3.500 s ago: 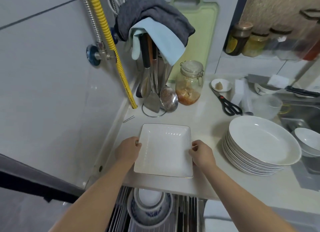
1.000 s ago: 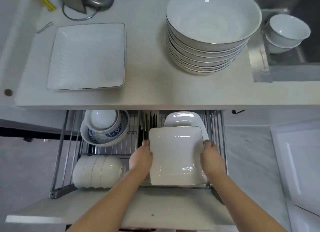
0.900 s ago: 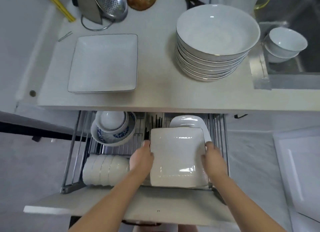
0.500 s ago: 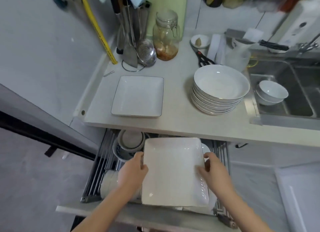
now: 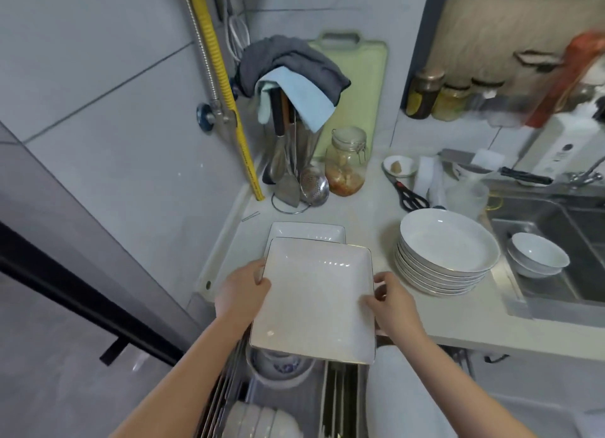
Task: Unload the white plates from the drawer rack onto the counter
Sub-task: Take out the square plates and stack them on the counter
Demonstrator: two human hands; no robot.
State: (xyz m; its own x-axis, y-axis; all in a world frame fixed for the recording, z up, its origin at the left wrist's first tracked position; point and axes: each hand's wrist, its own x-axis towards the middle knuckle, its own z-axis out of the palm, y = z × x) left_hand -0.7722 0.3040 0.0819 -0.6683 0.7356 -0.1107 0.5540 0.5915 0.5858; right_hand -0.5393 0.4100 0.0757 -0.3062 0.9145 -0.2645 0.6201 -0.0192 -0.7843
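Left hand point(image 5: 241, 290): gripped the left edge of the square plate point(image 5: 316, 298), thumb over the rim, fingers curled under & hidden.
Right hand point(image 5: 393, 301): gripped the plate's right edge, thumb on top near the rim, rest of the fingers tucked beneath.
Square plate: up in the air betw. both hands, face up, tilted a bit toward the camera, hanging over the counter's point(image 5: 366, 214) front edge w/ its near side above the rack point(image 5: 340, 391).
2nd plate point(image 5: 306, 232): same square shape, flat on the counter, just behind the held one & partly covered by it.
Round stack point(image 5: 447, 251): deep white plates piled on the counter, right of the held plate, apart from it, next to the sink point(image 5: 556, 241).
Rack: pulled out below the counter; blue-patterned bowl point(image 5: 281, 369) sat in it under the held plate, white bowls point(image 5: 262, 421) on edge nearer the camera.
Sink: two small white bowls point(image 5: 537, 255) nested on its left rim.
Back of counter: utensil stand point(image 5: 291, 175) draped w/ grey & blue cloths, glass jar point(image 5: 346, 167) beside it, scissors point(image 5: 409, 195) further right.
Left wall: yellow hose point(image 5: 226, 87) ran down to the counter corner.
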